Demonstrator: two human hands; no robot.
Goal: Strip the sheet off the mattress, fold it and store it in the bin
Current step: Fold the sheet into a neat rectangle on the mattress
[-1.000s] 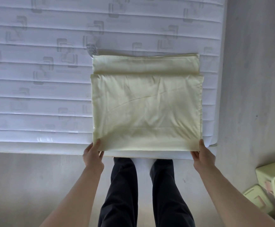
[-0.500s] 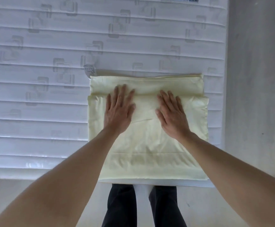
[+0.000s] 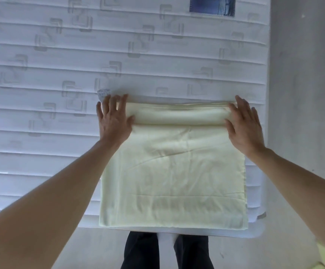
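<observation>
The sheet (image 3: 174,171) is pale yellow and folded into a flat square. It lies on the bare white mattress (image 3: 61,55), near the bed's front edge. The left hand (image 3: 114,121) lies flat on the far left corner of the sheet, fingers spread and straight. The right hand (image 3: 244,125) lies flat on the far right corner, fingers straight too. Neither grip pinches the cloth. Between the two hands runs a thick folded band along the far edge. A small white tag (image 3: 104,92) peeks out just past the left fingers. A blue label (image 3: 212,5) sits farther up the mattress.
</observation>
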